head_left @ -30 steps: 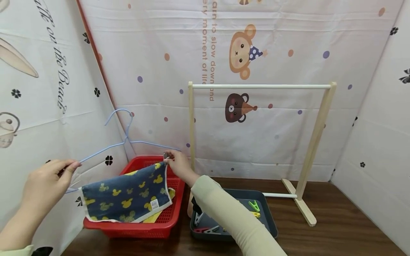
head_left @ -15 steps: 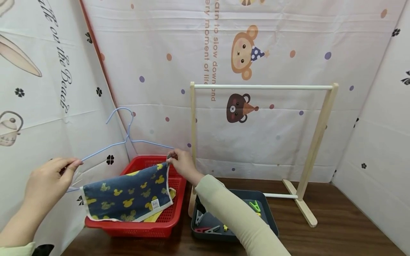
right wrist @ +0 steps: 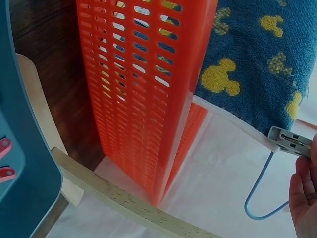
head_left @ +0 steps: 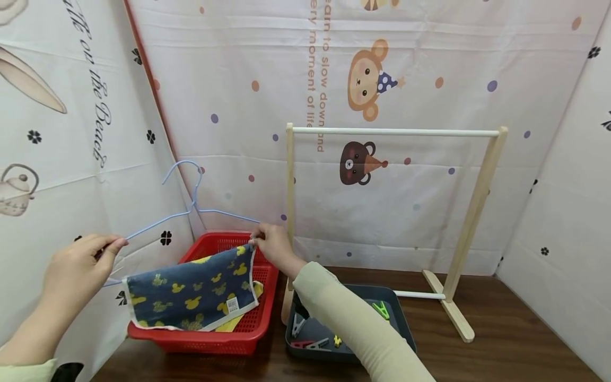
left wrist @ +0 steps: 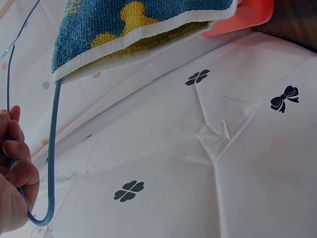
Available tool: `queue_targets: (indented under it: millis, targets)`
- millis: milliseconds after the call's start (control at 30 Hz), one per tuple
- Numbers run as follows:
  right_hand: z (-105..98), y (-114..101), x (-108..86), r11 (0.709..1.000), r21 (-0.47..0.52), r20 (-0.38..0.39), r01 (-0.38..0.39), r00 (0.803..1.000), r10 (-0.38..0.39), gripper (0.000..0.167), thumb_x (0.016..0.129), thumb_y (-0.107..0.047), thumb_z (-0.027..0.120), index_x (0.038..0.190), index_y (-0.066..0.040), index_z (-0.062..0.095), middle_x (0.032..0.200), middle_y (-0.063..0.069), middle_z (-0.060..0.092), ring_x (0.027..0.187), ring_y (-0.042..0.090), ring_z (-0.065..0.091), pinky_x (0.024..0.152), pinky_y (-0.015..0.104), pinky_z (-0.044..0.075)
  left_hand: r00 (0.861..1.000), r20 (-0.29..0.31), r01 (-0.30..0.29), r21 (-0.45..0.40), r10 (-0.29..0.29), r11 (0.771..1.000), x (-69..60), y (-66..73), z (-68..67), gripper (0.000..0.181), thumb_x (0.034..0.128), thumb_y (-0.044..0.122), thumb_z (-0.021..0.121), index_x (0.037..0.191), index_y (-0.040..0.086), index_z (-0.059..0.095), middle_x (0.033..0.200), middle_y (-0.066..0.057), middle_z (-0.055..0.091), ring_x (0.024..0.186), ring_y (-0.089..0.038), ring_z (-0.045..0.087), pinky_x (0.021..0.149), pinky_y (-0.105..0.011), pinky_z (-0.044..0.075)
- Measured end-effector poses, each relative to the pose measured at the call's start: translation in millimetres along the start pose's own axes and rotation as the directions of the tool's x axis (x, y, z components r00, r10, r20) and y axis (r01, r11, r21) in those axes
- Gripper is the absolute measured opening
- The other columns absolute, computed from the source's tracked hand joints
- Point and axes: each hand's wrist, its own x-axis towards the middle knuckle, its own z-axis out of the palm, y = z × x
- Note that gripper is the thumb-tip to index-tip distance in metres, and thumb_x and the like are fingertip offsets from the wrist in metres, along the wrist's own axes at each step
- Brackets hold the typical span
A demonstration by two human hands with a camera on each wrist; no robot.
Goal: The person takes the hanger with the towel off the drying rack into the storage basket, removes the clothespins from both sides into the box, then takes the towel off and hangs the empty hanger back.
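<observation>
A blue wire hanger [head_left: 162, 220] is gripped near its left end by my left hand [head_left: 78, 273], thumb and fingers curled round the wire. Over its lower bar hangs a blue towel [head_left: 191, 294] with yellow mouse-head shapes, folded double, above the red basket [head_left: 255, 331]. My right hand [head_left: 277, 246] pinches a grey clip at the towel's upper right corner. In the right wrist view the clip [right wrist: 290, 141] sits on the towel's edge at the hanger's bar, with my fingers [right wrist: 302, 198] around its outer end. The left wrist view shows the hanger's rounded left end [left wrist: 52, 163] beyond the towel.
A dark tray [head_left: 406, 329] with green, yellow, red and grey clips stands right of the basket, partly behind my right sleeve. Behind it rises a wooden rack [head_left: 470, 217] with a white top rail [head_left: 396, 131]. Yellow cloth [head_left: 229, 324] lies in the basket.
The camera view has shifted slightly. My right hand has moved a little in toward the towel's corner, and the clip is now mostly hidden by its fingers. My left hand keeps its hold.
</observation>
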Motion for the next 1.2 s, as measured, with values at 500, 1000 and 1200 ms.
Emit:
queue_targets:
  millis: [500, 1000, 1200]
  targets:
    - [-13.7, -22.3, -11.9, 1.000, 0.010, 0.048, 0.011, 0.999, -0.011, 0.011, 0.095, -0.014, 0.073, 0.104, -0.009, 0.074, 0.100, 0.006, 0.078, 0.085, 0.012, 0.070, 0.074, 0.018, 0.054, 1.000, 0.001, 0.006, 0.022, -0.006, 1.000, -5.5, -3.1, 5.3, 0.028, 0.0994, 0.017, 0.066, 0.088, -0.006, 0.076, 0.082, -0.023, 0.074, 0.065, -0.024, 0.062, 0.060, -0.033, 0.042]
    - [-22.9, -30.0, -17.1, 0.986, 0.143, 0.139, -0.083, 0.988, 0.063, 0.035, 0.093, -0.017, 0.076, 0.127, -0.012, 0.069, 0.117, 0.007, 0.074, 0.108, 0.022, 0.070, 0.094, 0.030, 0.059, 1.000, 0.012, -0.002, 0.036, 0.002, 0.999, -3.5, 0.6, 4.1, 0.027, 0.0995, 0.016, 0.064, 0.090, -0.006, 0.076, 0.079, -0.022, 0.073, 0.070, -0.043, 0.061, 0.056, -0.044, 0.044]
    - [-30.9, -22.8, -21.4, 0.980, 0.165, 0.162, -0.107, 0.983, 0.080, 0.038, 0.094, -0.022, 0.076, 0.129, -0.013, 0.068, 0.119, 0.008, 0.073, 0.110, 0.022, 0.069, 0.092, 0.034, 0.060, 1.000, -0.005, -0.001, 0.027, 0.001, 1.000, -4.3, -1.8, 3.8, 0.030, 0.1006, 0.019, 0.064, 0.088, -0.006, 0.076, 0.080, -0.022, 0.073, 0.067, -0.037, 0.061, 0.058, -0.034, 0.041]
